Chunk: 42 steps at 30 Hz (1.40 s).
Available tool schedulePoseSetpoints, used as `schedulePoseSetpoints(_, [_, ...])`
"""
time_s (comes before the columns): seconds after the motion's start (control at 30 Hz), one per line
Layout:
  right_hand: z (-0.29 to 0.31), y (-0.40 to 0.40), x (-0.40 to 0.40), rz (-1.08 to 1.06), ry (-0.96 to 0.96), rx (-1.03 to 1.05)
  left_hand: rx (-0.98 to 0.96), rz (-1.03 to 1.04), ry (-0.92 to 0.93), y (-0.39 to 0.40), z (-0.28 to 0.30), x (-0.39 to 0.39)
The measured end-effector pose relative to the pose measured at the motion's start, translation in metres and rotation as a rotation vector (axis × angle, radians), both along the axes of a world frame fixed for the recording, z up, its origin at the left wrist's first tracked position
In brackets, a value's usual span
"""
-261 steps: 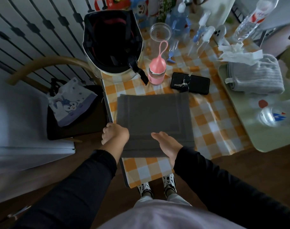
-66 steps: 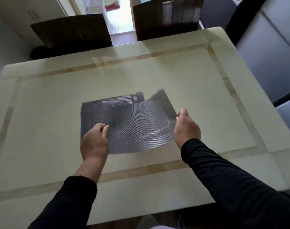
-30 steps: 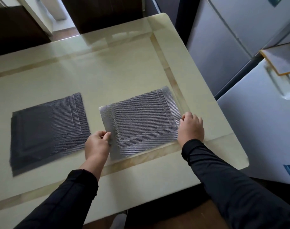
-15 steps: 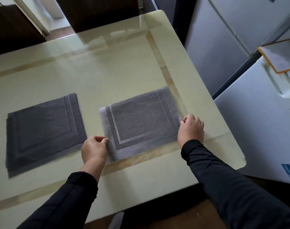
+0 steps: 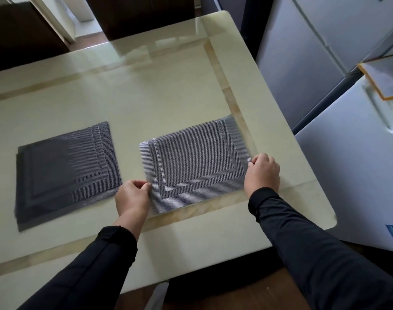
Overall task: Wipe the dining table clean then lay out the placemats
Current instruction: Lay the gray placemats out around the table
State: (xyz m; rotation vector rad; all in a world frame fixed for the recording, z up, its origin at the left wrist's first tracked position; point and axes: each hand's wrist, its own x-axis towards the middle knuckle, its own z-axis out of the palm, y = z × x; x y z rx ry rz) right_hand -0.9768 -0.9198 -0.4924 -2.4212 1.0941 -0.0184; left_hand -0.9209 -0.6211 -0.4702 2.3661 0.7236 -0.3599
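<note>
A grey woven placemat [image 5: 195, 162] lies flat on the cream dining table [image 5: 146, 97], near its right end. My left hand [image 5: 132, 198] pinches the mat's near-left corner. My right hand [image 5: 261, 171] grips its near-right corner. A stack of darker grey placemats [image 5: 63, 171] lies to the left of it, apart from both hands. A tan inlaid band [image 5: 226, 81] runs round the tabletop, and the single mat sits just inside the band's near-right corner.
Two dark chairs [image 5: 141, 12] stand at the table's far side. A grey fridge [image 5: 314, 52] and a white appliance [image 5: 358, 164] stand close to the table's right edge. The table's near-right corner [image 5: 327, 220] is rounded.
The single mat has stayed near the right end of the table, and both hands have kept hold of its near corners with only slight shifts. The stack on the left has not moved.
</note>
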Motion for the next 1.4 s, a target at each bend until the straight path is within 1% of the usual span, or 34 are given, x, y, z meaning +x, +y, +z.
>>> schedulePoseSetpoints(0.43, [0.001, 0.001, -0.002, 0.027, 0.001, -0.032, 0.035, -0.033, -0.020, -0.003, 0.006, -0.006])
schedulePoseSetpoints(0.5, [0.002, 0.003, -0.003, 0.063, -0.011, -0.066, 0.062, -0.061, -0.056, -0.005, 0.009, -0.009])
schedulePoseSetpoints(0.57, [0.005, 0.006, -0.002, 0.147, -0.022, -0.094, 0.120, -0.173, -0.134, -0.007, 0.008, -0.015])
schedulePoseSetpoints(0.67, [0.012, 0.015, -0.001, 0.280, -0.033, -0.113, 0.238, -0.436, -0.240, -0.012, 0.007, -0.027])
schedulePoseSetpoints(0.77, [0.015, 0.024, -0.001, 0.335, -0.033, -0.116, 0.213, -0.666, -0.287, -0.018, 0.005, -0.033])
schedulePoseSetpoints(0.83, [0.016, 0.028, -0.002, 0.363, -0.021, -0.108, 0.194, -0.747, -0.268, -0.021, 0.001, -0.034])
schedulePoseSetpoints(0.93, [0.016, 0.033, -0.007, 0.374, 0.022, -0.093, 0.153, -0.757, -0.145, -0.023, -0.001, -0.038])
schedulePoseSetpoints(1.1, [0.020, 0.036, -0.009, 0.368, 0.078, -0.078, 0.159, -0.820, -0.046, -0.019, 0.003, -0.041])
schedulePoseSetpoints(1.2, [0.024, 0.039, -0.008, 0.378, 0.120, -0.078, 0.110, -0.821, 0.020, -0.016, 0.012, -0.040])
schedulePoseSetpoints(1.27, [0.030, 0.044, -0.007, 0.383, 0.134, -0.073, 0.077, -0.809, -0.003, -0.012, 0.019, -0.043])
schedulePoseSetpoints(1.4, [0.046, 0.065, -0.005, 0.409, 0.085, -0.038, 0.098, -0.747, -0.080, 0.014, 0.036, -0.047])
